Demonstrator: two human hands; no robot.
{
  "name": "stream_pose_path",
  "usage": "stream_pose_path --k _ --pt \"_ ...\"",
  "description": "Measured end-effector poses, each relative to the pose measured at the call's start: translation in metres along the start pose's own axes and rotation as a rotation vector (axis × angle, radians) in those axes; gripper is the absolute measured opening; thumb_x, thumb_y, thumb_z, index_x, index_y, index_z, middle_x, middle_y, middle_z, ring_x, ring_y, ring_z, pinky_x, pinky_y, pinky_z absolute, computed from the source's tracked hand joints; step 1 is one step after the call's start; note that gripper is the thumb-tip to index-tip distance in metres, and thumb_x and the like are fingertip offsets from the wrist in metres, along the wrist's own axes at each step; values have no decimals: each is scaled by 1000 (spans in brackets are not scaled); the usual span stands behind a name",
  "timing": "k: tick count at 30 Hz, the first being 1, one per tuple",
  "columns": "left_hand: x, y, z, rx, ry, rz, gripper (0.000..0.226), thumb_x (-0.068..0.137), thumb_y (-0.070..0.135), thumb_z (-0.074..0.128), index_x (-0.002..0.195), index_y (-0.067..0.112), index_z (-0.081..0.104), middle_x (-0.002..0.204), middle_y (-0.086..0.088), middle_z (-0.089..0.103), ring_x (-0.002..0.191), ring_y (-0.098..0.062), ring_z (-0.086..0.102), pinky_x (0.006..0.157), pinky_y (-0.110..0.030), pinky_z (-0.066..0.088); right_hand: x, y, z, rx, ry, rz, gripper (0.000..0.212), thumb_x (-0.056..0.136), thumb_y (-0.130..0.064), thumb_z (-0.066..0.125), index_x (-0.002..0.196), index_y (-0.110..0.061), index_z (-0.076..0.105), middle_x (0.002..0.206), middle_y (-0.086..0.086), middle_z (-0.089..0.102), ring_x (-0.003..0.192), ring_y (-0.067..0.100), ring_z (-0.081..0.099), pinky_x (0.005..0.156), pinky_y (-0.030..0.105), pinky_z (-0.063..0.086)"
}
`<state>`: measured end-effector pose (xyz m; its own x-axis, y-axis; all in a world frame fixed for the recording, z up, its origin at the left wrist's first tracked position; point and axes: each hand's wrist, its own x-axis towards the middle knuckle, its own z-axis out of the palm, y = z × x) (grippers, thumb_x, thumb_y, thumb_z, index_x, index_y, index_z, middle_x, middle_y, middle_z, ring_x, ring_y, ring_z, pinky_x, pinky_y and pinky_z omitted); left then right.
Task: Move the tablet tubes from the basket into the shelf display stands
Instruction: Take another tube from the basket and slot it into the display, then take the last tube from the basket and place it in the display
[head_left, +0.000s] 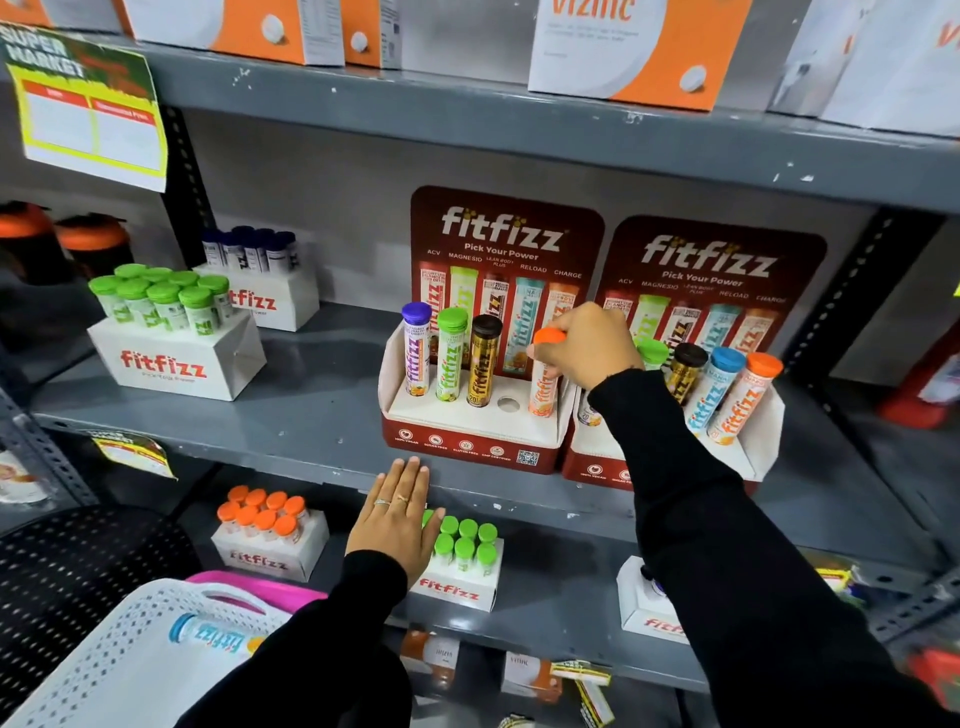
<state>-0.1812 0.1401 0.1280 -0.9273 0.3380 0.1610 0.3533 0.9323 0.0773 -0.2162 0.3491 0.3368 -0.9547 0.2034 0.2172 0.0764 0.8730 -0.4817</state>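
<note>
Two red fitfizz display stands sit side by side on the middle shelf. The left stand (470, 441) holds a purple-capped tube (416, 349), a green-capped tube (450, 354) and a brown-capped tube (484, 361), with one empty hole (508, 404). My right hand (587, 345) is shut on the orange-capped tube (543, 387), which stands in the rightmost hole of that stand. The right stand (748, 457) holds several tubes. My left hand (397, 514) lies flat and open against the shelf edge. A white basket (130, 649) at bottom left holds one blue-capped tube (210, 634).
White fitfizz boxes of green-capped (171, 332) and dark-capped tubes (260, 280) stand at the left of the middle shelf. The lower shelf carries boxes of orange-capped (267, 535) and green-capped tubes (465, 561). Orange-and-white cartons line the top shelf. A pink basket (260, 587) lies behind the white one.
</note>
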Motion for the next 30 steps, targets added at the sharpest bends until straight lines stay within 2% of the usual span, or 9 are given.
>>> stream_pose_path --k 8,11,13,16,19,21,23,27,30 --pt "1 -2 -1 -50 -23 -29 77 95 48 1 119 1 58 125 -15 59 117 -29 53 109 -30 4 6 6 4 38 -27 159 37 91 -25 62 119 -1 62 111 20 69 115 30 57 96 34 47" --pt "0 0 0 8 110 1 99 80 57 -27 139 6 33 147 -10 32 136 -26 27 116 -33 -5 5 -1 0 -8 -32 197 41 92 -27 61 123 0 59 117 22 66 121 33 49 90 35 45" --pt "0 -4 2 -6 85 18 105 71 59 -36 144 9 21 151 -8 19 140 -23 13 112 -35 -6 -1 -9 -2 -99 -15 179 45 93 -26 61 130 -3 54 125 24 59 121 36 51 94 39 47" --pt "0 -8 -3 3 36 15 82 92 53 -9 134 6 43 139 -12 46 133 -25 33 115 -38 8 -15 -25 9 -256 188 8 49 93 -15 59 139 -9 44 131 20 56 112 42 59 88 45 52" --pt "-12 -19 4 -95 83 -69 63 96 48 6 135 7 35 143 -11 38 141 -19 9 111 -40 7 -30 -57 45 -194 282 -231 42 91 -10 57 133 -9 53 128 16 59 102 40 64 80 45 55" --pt "-28 -29 14 -122 99 -141 62 96 47 8 138 7 27 153 -6 21 141 -16 -4 112 -40 7 -43 -79 81 -96 300 -460 30 81 -6 63 110 -5 69 101 19 70 80 37 71 60 40 58" --pt "-54 -43 30 -148 53 -254 62 95 47 7 142 7 21 155 -1 4 141 -16 -5 113 -38 4 -58 -96 125 32 218 -594 25 72 -9 65 95 -4 75 82 16 73 61 34 71 45 35 57" --pt "-132 -76 71 -205 -141 -566 75 96 48 2 130 -3 45 140 -15 42 135 -25 21 110 -35 1 -94 -120 217 95 -208 -613 20 80 -8 61 93 -5 75 87 18 74 71 39 71 58 42 60" --pt "-187 -90 91 -236 -241 -819 83 93 52 -1 125 -5 50 134 -20 50 125 -34 43 109 -33 1 -115 -138 277 57 -434 -677 19 79 -5 58 82 -6 76 83 16 75 74 33 72 57 32 55"
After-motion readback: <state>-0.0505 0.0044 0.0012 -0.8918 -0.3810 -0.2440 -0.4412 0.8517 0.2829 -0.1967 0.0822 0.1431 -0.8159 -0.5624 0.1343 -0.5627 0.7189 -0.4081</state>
